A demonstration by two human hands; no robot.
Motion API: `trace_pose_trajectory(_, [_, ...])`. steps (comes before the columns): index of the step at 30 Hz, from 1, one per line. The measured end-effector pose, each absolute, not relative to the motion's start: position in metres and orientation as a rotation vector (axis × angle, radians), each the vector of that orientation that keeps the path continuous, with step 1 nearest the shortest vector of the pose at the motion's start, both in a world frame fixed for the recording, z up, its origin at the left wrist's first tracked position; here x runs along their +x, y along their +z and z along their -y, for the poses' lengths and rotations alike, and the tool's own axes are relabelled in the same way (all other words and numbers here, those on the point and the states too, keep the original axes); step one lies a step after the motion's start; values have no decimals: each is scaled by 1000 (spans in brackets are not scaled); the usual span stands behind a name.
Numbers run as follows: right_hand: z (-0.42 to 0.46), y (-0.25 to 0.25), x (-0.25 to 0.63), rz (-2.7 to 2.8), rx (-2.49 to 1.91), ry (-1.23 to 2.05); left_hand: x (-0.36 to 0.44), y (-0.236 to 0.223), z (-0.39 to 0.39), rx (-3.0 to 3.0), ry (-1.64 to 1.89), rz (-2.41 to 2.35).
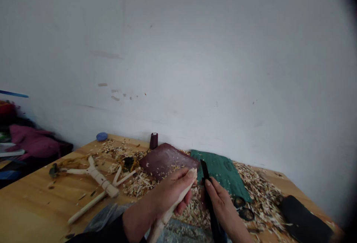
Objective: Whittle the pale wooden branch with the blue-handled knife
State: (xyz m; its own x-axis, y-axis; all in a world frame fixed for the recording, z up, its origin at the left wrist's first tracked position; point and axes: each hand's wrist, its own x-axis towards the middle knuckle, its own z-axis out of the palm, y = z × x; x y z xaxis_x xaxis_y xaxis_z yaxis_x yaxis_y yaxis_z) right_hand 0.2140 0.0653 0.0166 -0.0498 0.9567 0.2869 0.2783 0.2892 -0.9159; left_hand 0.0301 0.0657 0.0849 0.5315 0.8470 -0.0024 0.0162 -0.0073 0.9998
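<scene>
Biggest risk from here, imo, is the blade: a black knife (pixel 205 174) is held upright right beside the tip of a pale wooden stick (pixel 173 213), so a slip could send the edge into the left hand (pixel 167 194). Loose footing for the stick or a sudden shove against the wood could cause that, and shavings rolling underneath wouldn't help.

The stick is gripped above the front of the counter (pixel 28 198), right of centre, with its lower end running down past the front edge. The left fingers (pixel 182 178) are curled tightly around it near the tip. The right hand (pixel 220 204) is kept close by, with the right fingers (pixel 214 194) wrapped around the knife handle.

A bare white wall (pixel 178 57) is seen behind the counter, and a heap of clothes (pixel 33 142) is piled past the left edge. Wood shavings (pixel 259 194) are scattered across most of the counter, and a carved wooden figure (pixel 97 178) is lying near the left side. Along the back edge, a maroon pad (pixel 164 159) and a green mat (pixel 220 172) are laid side by side. A black case (pixel 304 219) is left at the right corner, with scissors (pixel 242 209) nearby. A dark thread spool (pixel 153 141) is stood at the back.
</scene>
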Motion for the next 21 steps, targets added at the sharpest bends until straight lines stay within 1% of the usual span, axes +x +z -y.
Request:
trace_pose_trajectory(3, [-61,21,207,1535,-1201,855,22,98,-57,1506,823,-853])
trace_pose_trajectory(5, [-58,24,204,1504,-1212,854,13,110,-47,1657,875,-931])
trace_pose_trajectory(9, [-48,31,202,1455,-1221,836,-9,131,-24,2098,1197,-1066])
trace_pose_trajectory(15, [-35,35,204,1378,-1230,731,-35,156,-8,2639,1677,-1074])
trace_pose_trajectory(17, [-34,36,205,1383,-1228,717,-35,161,-6,2809,1650,-1141])
trace_pose_trajectory(18, [-34,35,207,1388,-1225,717,-32,161,-7,2881,1554,-1179])
trace_pose_trajectory(19, [-34,35,208,1391,-1220,720,-28,159,-8,2944,1405,-1200])
trace_pose_trajectory(21, [-37,32,212,1394,-1196,731,-15,150,-13,2886,1076,-1256])
